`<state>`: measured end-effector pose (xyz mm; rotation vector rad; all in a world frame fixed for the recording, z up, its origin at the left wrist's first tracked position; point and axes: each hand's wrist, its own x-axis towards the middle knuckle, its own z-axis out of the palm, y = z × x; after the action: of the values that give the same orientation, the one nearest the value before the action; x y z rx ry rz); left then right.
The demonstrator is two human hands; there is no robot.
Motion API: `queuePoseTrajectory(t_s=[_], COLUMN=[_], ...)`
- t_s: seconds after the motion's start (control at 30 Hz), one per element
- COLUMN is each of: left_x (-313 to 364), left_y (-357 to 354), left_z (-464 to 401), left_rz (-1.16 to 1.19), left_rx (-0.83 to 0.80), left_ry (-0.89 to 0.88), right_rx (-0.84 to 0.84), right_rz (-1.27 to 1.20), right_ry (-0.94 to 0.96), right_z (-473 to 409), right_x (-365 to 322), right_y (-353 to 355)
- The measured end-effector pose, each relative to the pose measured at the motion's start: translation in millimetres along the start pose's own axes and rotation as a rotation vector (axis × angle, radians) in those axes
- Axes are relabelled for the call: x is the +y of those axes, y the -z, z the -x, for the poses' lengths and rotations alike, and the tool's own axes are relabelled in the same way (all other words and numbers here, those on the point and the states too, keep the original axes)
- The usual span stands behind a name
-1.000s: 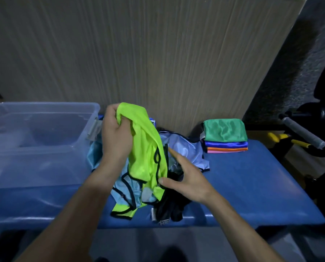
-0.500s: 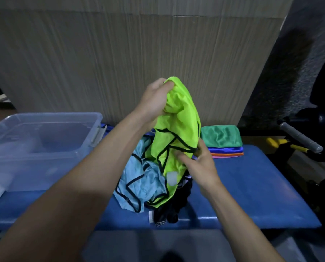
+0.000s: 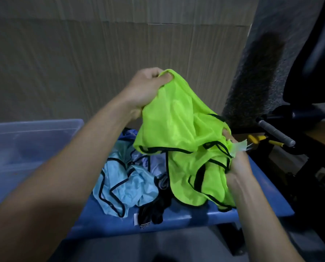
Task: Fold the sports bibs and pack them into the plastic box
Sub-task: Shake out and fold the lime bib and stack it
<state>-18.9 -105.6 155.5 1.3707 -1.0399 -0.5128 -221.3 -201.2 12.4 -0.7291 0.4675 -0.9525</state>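
Observation:
A neon green bib (image 3: pixel 178 127) with black trim hangs crumpled in the air above the blue table (image 3: pixel 267 203). My left hand (image 3: pixel 148 87) grips its top edge, raised high. My right hand (image 3: pixel 237 161) grips its lower right part by the trim and a white label. Under it lies a heap of unfolded bibs: a light blue one (image 3: pixel 123 184), a lavender one (image 3: pixel 156 163) and a black one (image 3: pixel 156 208). The clear plastic box (image 3: pixel 25 140) stands at the left on the table. The green bib hides the folded stack.
A cardboard wall (image 3: pixel 101 63) rises right behind the table. To the right stand a dark chair (image 3: pixel 309 72), a grey handle (image 3: pixel 277 133) and yellow-handled tools (image 3: pixel 258 138). The table's front edge is close to me.
My left hand has lifted the green bib clear of the heap. My right hand has slid right and closed on its lower trim, spreading the cloth. It now covers the folded stack.

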Motion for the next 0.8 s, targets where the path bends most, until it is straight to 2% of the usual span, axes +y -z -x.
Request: queuePoseTrajectory(t_s=[0.1,0.23,0.27,0.3,0.33,0.37,0.4,0.43,0.5,0.53,0.57,0.63,0.7,0.73,0.8], left_x=[4.2,-40.4,-58.0,-74.3,-90.1,-103.8,-114.4,-122.5,-136.5,-145.1,-154.1,-178.5,-203.9,-207.5,-204.1], left_y=[-10.9,-11.7,-6.8,-0.2,7.1,12.6,14.8,13.4,1.6,-7.5,-18.1,-35.3,-39.4,-37.6,-30.7], left_z=[-8.5,-31.3,-35.8,-38.2,-38.3,-34.8,-26.9,-14.8,13.2,28.0,42.6,66.9,79.0,78.4,69.5], left_rz=[0.083,0.053,-0.035,-0.227,-0.517,-0.822,-1.024,-1.072,-0.857,-0.755,-0.744,-1.001,-1.305,-1.338,-1.141], left_rx=[-0.067,0.046,0.072,0.075,0.052,0.039,0.044,0.044,-0.08,-0.204,-0.336,-0.483,-0.397,-0.308,-0.141], left_ry=[0.08,0.31,0.376,0.416,0.425,0.409,0.323,0.17,-0.11,-0.141,-0.092,0.037,-0.002,-0.059,-0.191], right_rx=[0.041,0.109,0.13,0.16,0.192,0.195,0.21,0.204,0.133,0.067,0.016,-0.088,-0.137,-0.125,-0.078], right_rz=[0.055,0.198,0.255,0.335,0.434,0.537,0.648,0.765,0.99,1.054,1.09,1.164,1.288,1.358,1.402], right_ry=[-0.033,-0.079,-0.091,-0.096,-0.099,-0.102,-0.107,-0.125,-0.204,-0.255,-0.292,-0.317,-0.268,-0.211,-0.065], right_z=[0.5,-3.0,-2.4,-3.5,-4.9,-7.1,-11.7,-15.3,-17.1,-16.6,-17.3,-15.6,-14.3,-16.8,-22.1], right_x=[-6.1,-8.8,-8.9,-8.7,-7.5,-5.0,0.0,3.7,9.1,10.8,14.0,21.5,30.0,34.2,33.9], right_y=[18.6,49.4,54.2,60.0,66.0,71.4,77.7,83.1,87.1,86.7,88.1,83.5,78.3,78.9,79.8])
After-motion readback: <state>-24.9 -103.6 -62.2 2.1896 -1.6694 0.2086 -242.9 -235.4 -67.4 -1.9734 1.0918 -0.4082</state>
